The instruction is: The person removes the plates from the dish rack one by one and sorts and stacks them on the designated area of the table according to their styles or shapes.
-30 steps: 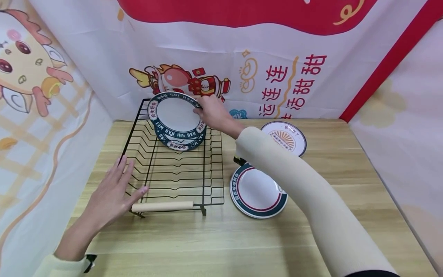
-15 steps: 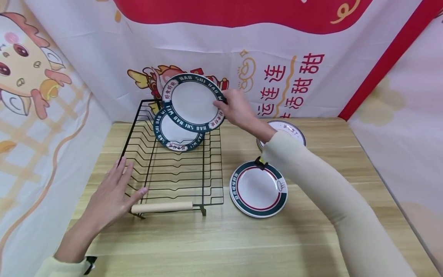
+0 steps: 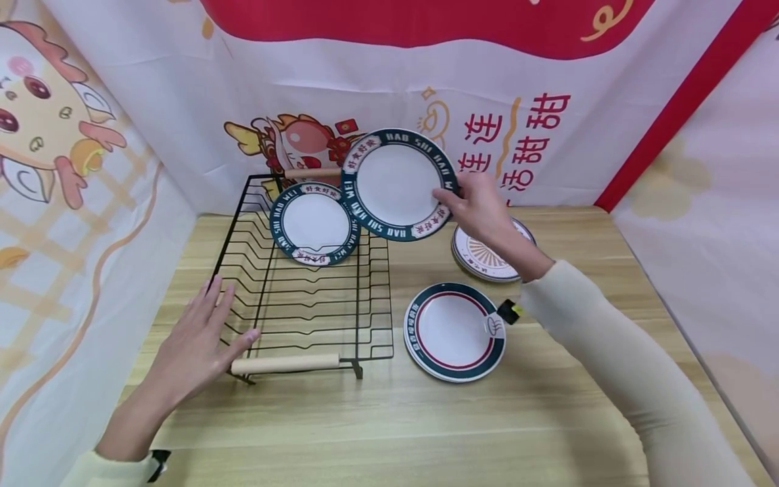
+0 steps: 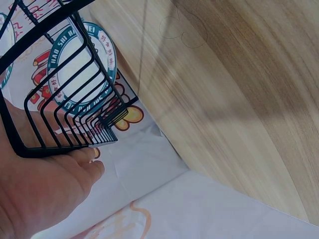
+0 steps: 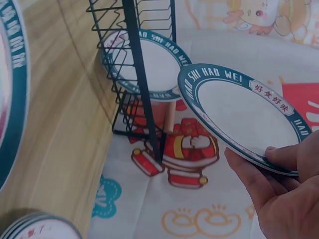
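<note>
My right hand (image 3: 483, 206) pinches the right rim of a white plate with a dark green lettered border (image 3: 398, 184), thumb on its face. The plate hangs in the air above the rack's far right corner, tilted toward me. A matching plate (image 3: 313, 223) leans upright in the far slots of the black wire dish rack (image 3: 313, 292). My left hand (image 3: 193, 338) rests with fingers extended against the rack's near left side, its thumb by the near wooden handle (image 3: 286, 364). In the left wrist view, the rack's wires (image 4: 65, 107) run above the left hand (image 4: 50, 191).
Right of the rack, a stack of green-and-red rimmed plates (image 3: 455, 331) lies on the wooden table (image 3: 389, 433). Behind it is a stack of plates with an orange sunburst (image 3: 487, 253). Printed cloth (image 3: 377, 74) hangs at the back and both sides.
My right hand has lifted the green-lettered plate up from the rack's far end and carried it right, uncovering the matching plate behind. My left hand stays in place.
</note>
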`<state>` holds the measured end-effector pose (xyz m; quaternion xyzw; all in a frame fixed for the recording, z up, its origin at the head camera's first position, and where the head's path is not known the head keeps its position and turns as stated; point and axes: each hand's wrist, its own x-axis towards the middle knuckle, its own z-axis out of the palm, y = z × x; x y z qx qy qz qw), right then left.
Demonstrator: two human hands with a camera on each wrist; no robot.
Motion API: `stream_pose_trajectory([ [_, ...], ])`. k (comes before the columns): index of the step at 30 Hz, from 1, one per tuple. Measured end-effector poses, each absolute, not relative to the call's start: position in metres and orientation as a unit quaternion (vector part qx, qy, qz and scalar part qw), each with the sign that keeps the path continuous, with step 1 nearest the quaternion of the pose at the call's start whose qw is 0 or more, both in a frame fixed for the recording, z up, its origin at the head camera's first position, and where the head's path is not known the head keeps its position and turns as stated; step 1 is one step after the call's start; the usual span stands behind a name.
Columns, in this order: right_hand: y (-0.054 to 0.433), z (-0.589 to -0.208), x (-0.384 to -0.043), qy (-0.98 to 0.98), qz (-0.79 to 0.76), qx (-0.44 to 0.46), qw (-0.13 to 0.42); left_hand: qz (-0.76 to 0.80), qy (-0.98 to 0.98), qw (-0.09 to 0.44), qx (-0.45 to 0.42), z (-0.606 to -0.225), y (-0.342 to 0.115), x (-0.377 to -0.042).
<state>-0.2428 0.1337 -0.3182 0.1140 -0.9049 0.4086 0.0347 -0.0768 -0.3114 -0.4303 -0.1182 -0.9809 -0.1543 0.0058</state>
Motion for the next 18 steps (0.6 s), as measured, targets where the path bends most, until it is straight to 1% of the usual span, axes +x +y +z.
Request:
stream_pose_trajectory([
  [3,0.151,-0.320,-0.235,-0.904,0.415,0.093,0.036,-0.154,-0.981,0.007,-0.120,-0.431,-0.312,-0.078],
  [10,0.194,-0.329,-0.213,-0.896,0.440,0.060,0.003,-0.151,-0.981,0.011,-0.123,-0.430,-0.313,-0.077],
  [18,0.242,-0.343,-0.186,-0.918,0.397,0.001,-0.011,-0.155,-0.980,0.011,-0.127,-0.434,-0.314,-0.078],
])
